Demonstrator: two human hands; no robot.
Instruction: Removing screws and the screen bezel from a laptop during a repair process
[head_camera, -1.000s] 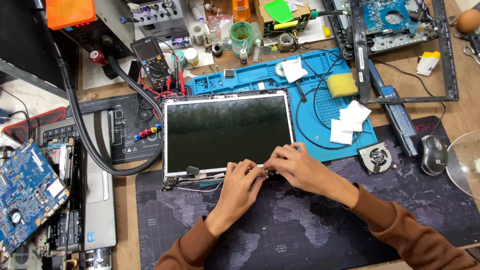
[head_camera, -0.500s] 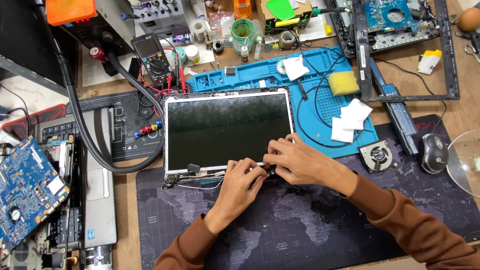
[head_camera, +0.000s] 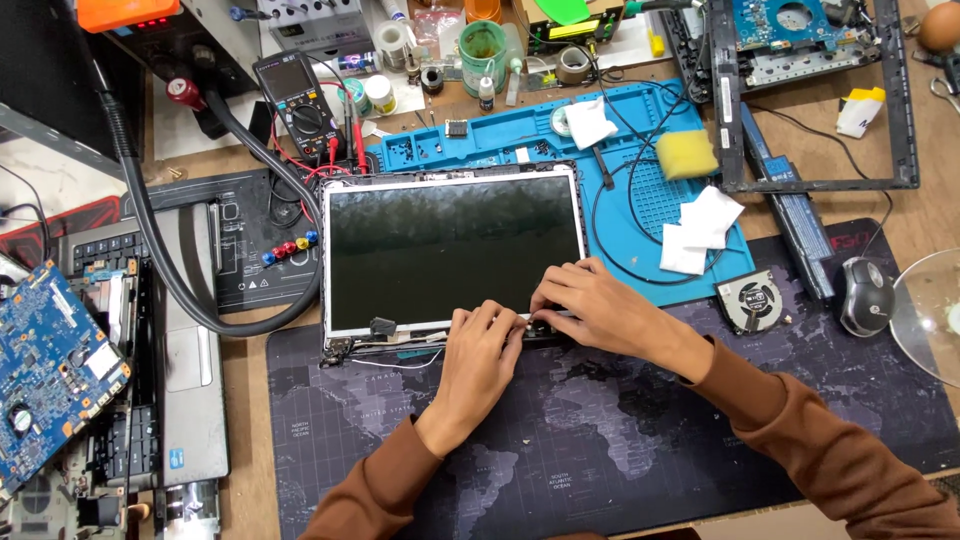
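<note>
Head view: a blue circuit board (head_camera: 45, 350) lies far left. The laptop screen panel (head_camera: 452, 250) rests mid-bench; the left hand (head_camera: 480, 355) presses curled fingers on its lower edge, the right hand (head_camera: 600, 310) pinches that edge beside it. A mouse (head_camera: 865, 295) sits right.

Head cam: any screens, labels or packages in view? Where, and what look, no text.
Laptop screen panel: centre, dark rectangle, pale frame; both hands at its lower edge.
Multimeter: upper left, black, small grey display, dial.
Sticker: small blue square on the silver laptop base, lower left.
</note>
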